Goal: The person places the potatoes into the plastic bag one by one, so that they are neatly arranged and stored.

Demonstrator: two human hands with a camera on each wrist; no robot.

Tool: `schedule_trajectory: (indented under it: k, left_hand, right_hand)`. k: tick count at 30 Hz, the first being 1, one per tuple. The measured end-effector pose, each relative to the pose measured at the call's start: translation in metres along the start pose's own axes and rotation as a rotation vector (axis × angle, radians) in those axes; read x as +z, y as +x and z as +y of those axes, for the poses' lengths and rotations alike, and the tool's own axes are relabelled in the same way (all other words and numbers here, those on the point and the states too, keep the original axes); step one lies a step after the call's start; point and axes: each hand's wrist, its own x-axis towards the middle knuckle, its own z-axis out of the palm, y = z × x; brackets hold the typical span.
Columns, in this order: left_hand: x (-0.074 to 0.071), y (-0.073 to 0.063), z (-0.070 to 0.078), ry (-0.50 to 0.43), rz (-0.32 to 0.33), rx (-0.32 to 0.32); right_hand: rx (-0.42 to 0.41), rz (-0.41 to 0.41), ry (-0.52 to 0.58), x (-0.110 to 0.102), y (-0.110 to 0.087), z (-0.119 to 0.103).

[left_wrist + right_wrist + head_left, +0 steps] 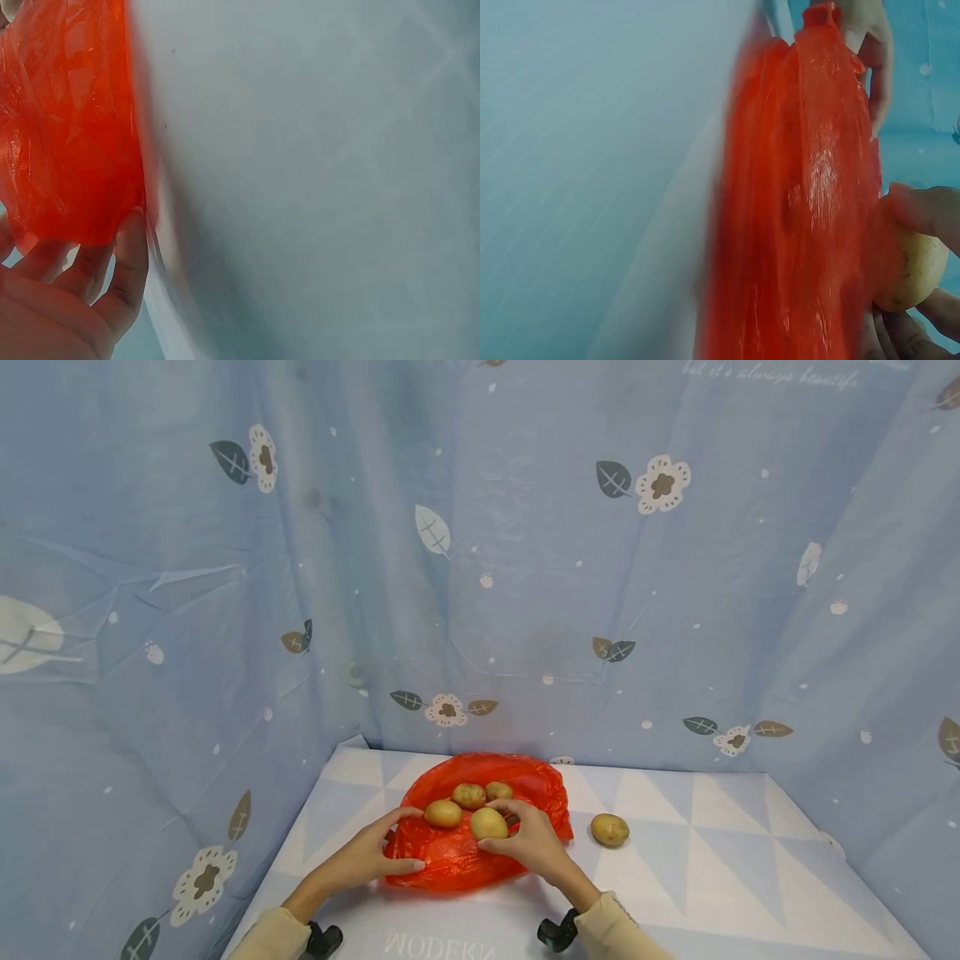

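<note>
A red plastic bag (457,864) lies spread with its mouth wide, and three potatoes sit inside, one of them a yellow potato (443,814) near my left fingers. My right hand (534,842) grips another, paler potato (489,824) between thumb and fingers over the bag. In the right wrist view that potato (915,270) shows beside the bag's side. My left hand (367,853) holds the bag's left edge, thumb low and fingers higher up. The left wrist view has those fingers (131,255) against the red plastic (75,150).
One more potato (610,830) lies on the table to the right of the bag. The table (720,893) has a pale triangle-patterned cover. Blue flowered curtains (525,610) hang behind it and along its sides.
</note>
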Motion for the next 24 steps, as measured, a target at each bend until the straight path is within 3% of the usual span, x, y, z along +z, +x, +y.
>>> schedule_trajectory:
  k: [24]
  left_hand:
    - [-0.001,0.000,-0.001,-0.011,-0.011,0.007]
  right_hand:
    - [-0.015,-0.062,-0.003,0.040,0.017,-0.003]
